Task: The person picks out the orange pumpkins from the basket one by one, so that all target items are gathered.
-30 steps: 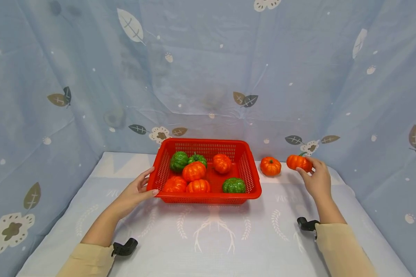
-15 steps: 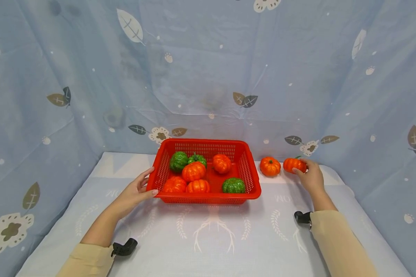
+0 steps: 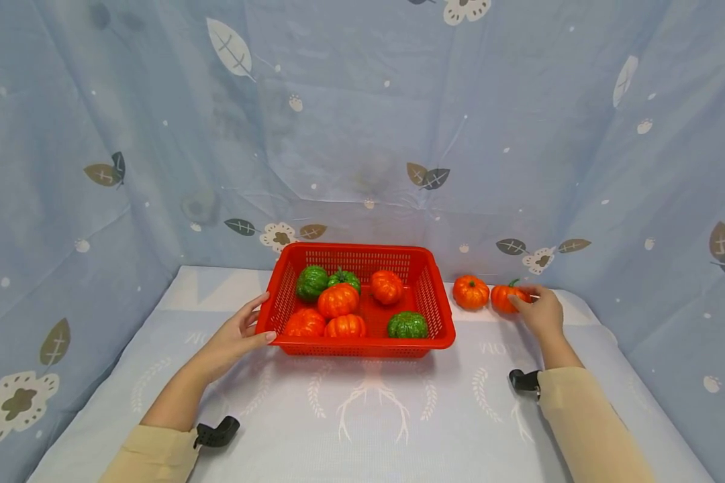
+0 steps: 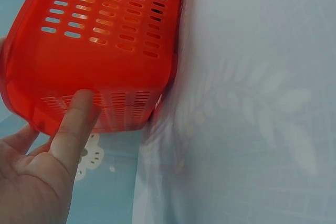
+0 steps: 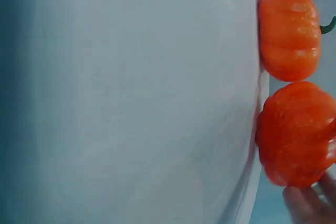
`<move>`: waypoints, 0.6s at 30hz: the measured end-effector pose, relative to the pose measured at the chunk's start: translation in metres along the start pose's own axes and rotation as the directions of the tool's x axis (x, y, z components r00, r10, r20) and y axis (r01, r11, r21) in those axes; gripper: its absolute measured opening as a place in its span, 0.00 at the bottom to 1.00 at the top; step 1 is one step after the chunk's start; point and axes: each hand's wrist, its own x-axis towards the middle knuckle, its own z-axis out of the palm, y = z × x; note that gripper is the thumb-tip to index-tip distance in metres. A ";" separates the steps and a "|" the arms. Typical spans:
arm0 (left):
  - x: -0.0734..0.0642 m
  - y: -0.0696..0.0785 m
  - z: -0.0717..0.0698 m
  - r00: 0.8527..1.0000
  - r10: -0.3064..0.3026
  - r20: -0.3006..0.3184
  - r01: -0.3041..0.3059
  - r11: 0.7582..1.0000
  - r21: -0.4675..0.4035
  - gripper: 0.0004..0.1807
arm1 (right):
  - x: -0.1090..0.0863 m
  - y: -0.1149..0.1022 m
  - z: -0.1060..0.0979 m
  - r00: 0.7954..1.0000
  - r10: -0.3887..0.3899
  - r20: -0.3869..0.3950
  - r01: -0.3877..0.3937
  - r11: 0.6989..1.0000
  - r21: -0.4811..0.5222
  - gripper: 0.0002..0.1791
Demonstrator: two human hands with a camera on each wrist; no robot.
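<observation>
On the white cloth stands a red plastic basket (image 3: 362, 346) holding orange and green pumpkins. My left hand (image 3: 232, 339) grips its left end; in the left wrist view one straight digit presses the basket wall (image 4: 105, 72). To the right of the basket, an orange pumpkin (image 3: 503, 299) with a green stem rests on the cloth, stem up. My right hand (image 3: 540, 312) holds this pumpkin from its right side, thumb in front; the other fingers are mostly hidden. In the right wrist view blurred fingertips (image 5: 296, 200) touch its edge. Another orange pumpkin (image 3: 471, 292) sits immediately left of it.
Inside the basket, a green pumpkin (image 3: 407, 325) lies at the front right and an orange one (image 3: 387, 287) at the back. A blue patterned curtain (image 3: 362, 134) hangs close behind the basket and pumpkins. Black wrist cameras (image 3: 217, 431) sit at both cuffs.
My right hand has moved left and lowered the orange pumpkin onto the cloth beside the other one; its stem has turned more upright. My left hand and the basket have stayed put.
</observation>
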 end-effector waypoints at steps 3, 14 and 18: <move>0.000 0.000 0.000 1.000 -0.003 0.000 0.003 1.000 0.010 0.49 | -0.003 -0.001 -0.001 0.996 0.092 0.016 -0.093 0.996 0.012 0.30; 0.000 0.001 0.000 1.000 -0.012 -0.009 0.012 1.000 0.021 0.48 | 0.000 0.002 0.005 0.986 0.156 0.062 -0.160 0.985 0.059 0.33; -0.001 0.001 0.000 1.000 -0.015 -0.008 0.015 1.000 0.026 0.48 | 0.003 0.002 0.008 0.983 0.171 0.066 -0.176 0.982 0.073 0.34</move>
